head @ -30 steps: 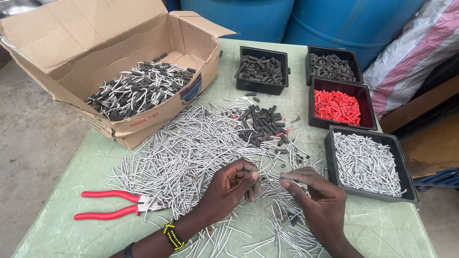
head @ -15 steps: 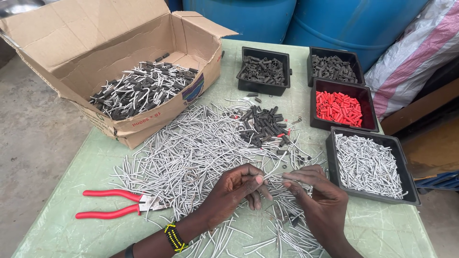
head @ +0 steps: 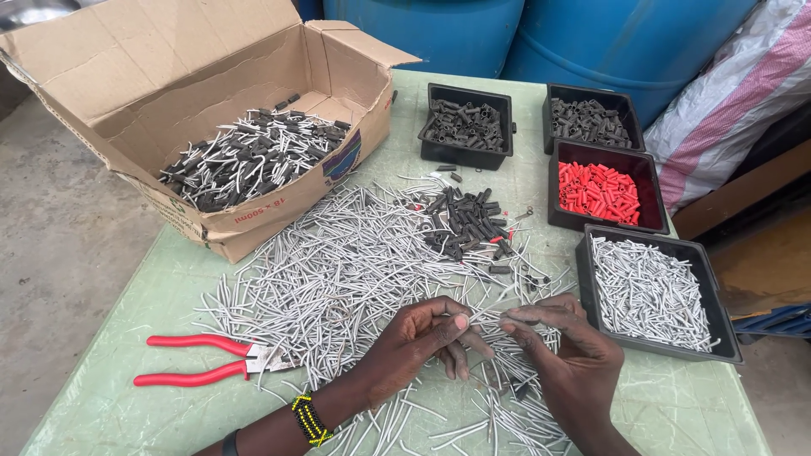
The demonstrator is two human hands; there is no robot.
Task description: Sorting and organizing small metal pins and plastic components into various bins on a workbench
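1. The table point(head: 169, 312), covered in pale green, carries everything; a spread of thin grey wire pieces point(head: 338, 270) covers most of its middle.
2. The open cardboard box point(head: 203, 110) lies at the far left, tipped on its side, with a heap of grey pieces capped in black sleeves inside.
3. Four black trays sit at the right: the nearest tray point(head: 726, 338) holds bare grey wire pieces, the one behind it holds red sleeves point(head: 598, 190), and the two farthest hold dark sleeves.
4. The red-handled pliers point(head: 203, 359) lie flat at the near left, well apart from both hands.
5. The left hand point(head: 414, 338) and the right hand point(head: 566, 346) meet over the near edge of the spread. Each has thumb and forefinger pressed together, and between them they pinch one short wire piece point(head: 485, 317), one hand at each end.
6. That piece looks very light, thin and springy rather than rigid; many neighbours lie bent, so it probably bends under slight pressure. Its smooth coat may slip, so a fingertip pinch close to the end seems the best hold.
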